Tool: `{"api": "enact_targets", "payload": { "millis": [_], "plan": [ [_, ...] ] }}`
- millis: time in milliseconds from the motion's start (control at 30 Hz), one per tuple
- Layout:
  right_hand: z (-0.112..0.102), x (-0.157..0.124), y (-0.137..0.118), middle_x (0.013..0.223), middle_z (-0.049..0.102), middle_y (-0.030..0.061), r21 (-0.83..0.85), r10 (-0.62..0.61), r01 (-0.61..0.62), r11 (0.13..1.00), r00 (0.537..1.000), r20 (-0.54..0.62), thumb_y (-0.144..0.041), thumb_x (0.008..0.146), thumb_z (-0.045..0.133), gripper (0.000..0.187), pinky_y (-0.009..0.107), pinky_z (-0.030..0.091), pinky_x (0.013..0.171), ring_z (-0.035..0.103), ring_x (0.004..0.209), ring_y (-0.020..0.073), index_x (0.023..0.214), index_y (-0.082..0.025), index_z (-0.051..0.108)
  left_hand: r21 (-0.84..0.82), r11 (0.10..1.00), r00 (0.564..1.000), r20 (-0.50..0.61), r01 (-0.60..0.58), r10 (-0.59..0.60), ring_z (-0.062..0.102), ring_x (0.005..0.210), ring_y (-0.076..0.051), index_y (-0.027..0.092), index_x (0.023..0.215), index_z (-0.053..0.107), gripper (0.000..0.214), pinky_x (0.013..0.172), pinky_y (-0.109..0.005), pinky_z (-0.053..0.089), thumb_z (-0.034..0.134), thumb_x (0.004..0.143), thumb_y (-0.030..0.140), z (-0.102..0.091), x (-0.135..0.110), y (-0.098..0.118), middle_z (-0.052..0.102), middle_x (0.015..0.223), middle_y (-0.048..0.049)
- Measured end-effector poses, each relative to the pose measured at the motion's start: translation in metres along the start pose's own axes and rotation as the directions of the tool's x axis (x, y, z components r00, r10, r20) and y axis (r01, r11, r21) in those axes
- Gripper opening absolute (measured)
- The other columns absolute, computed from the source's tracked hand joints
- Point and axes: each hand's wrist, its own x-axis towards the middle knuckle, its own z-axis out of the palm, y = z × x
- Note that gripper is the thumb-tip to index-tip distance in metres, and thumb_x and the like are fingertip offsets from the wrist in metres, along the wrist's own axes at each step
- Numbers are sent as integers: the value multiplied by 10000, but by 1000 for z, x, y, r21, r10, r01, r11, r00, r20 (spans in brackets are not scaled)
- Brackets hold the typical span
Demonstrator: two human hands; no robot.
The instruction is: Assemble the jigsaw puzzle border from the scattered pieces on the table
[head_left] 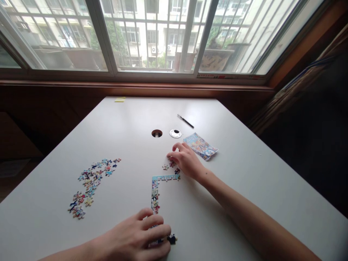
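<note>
A partly joined jigsaw border (154, 195) lies on the white table, with one strip across the top and one running down toward me. My left hand (146, 232) rests over its lower end, fingers slightly apart and bent, covering part of the pieces; a dark puzzle piece (172, 239) shows beyond the fingertips. Just above the top strip, my right hand (186, 159) hovers or rests by a few loose puzzle pieces (165, 167). Its fingers are curved with a gap between the visible tips, and I see nothing held there. The undersides of both hands are hidden.
A spread of loose puzzle pieces (92, 179) covers part of the table's left side. Beyond my right hand lie a colourful picture sheet (201, 145), a pen (185, 121) and a round metal cover (175, 133) beside a cable hole (157, 133). Yellow paper (120, 99) sits at the far edge.
</note>
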Motion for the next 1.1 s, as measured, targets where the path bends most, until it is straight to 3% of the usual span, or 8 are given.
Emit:
{"api": "enact_targets", "payload": {
  "millis": [233, 367, 433, 500, 567, 600, 800, 1100],
  "plan": [
    [1, 4, 0, 1024, 639, 116, 176, 81, -81, 981, 997, 4, -153, 930, 570, 125, 355, 435, 904, 547, 1009, 227, 931, -130, 693, -57, 998, 999, 43, -14, 16, 578, 981, -231, 114, 1148, 619, 252, 889, -384, 431, 506, 923, 126, 13, -15, -2, 681, 1059, -110],
    [-32, -2, -9, 845, 672, 49, 364, 152, -216, 906, 969, 196, -203, 921, 560, 131, 280, 433, 724, 585, 760, 146, 966, -132, 660, -67, 997, 999, 43, -29, 32, 579, 1051, -238, 105, 1178, 616, 283, 923, -390, 409, 491, 924, 93, 15, -20, -3, 694, 1099, -121],
    [-52, -13, -22, 804, 679, 19, 466, 52, -262, 845, 908, 415, -227, 878, 611, 105, 250, 423, 663, 594, 713, 129, 936, -152, 655, -71, 997, 999, 38, -30, 32, 585, 1057, -240, 107, 1185, 617, 286, 935, -395, 407, 497, 925, 94, 15, -20, -4, 700, 1100, -120],
    [-65, -30, -40, 786, 683, 2, 542, -135, -289, 789, 779, 612, -221, 834, 654, 75, 225, 417, 632, 602, 717, 123, 880, -162, 645, -64, 998, 999, 19, -30, 31, 593, 1051, -238, 113, 1180, 622, 276, 931, -393, 407, 508, 929, 100, 15, -19, -4, 706, 1082, -118],
    [-69, -47, -57, 727, 650, -23, 547, -220, -297, 783, 690, 690, -158, 791, 649, 37, 208, 384, 575, 560, 649, 101, 823, -167, 633, -55, 998, 999, 5, -34, 34, 600, 1042, -233, 114, 1168, 628, 262, 913, -384, 411, 510, 934, 104, 14, -19, -4, 711, 1063, -116],
    [-68, -55, -64, 712, 631, -34, 541, -229, -295, 788, 675, 702, -134, 772, 642, 55, 203, 368, 559, 536, 628, 91, 809, -170, 622, -53, 998, 999, 2, -36, 36, 602, 1041, -230, 112, 1165, 629, 259, 906, -380, 412, 508, 936, 104, 14, -18, -3, 712, 1057, -114],
    [-51, -71, -77, 668, 557, -49, 434, -154, -268, 860, 675, 721, -148, 752, 631, 117, 211, 293, 520, 451, 597, 86, 728, -187, 524, -41, 998, 999, 21, -36, 37, 603, 1060, -226, 111, 1163, 628, 253, 935, -387, 425, 489, 952, 113, 11, -17, -3, 710, 1068, -106],
    [-57, -72, -85, 668, 537, -33, 376, -96, -276, 884, 682, 725, -121, 764, 569, 142, 229, 261, 514, 408, 577, 95, 710, -197, 461, -31, 999, 998, 53, -27, 28, 607, 1089, -224, 137, 1173, 624, 250, 943, -381, 429, 475, 972, 123, 11, -19, -3, 712, 1100, -107]
  ]
}}
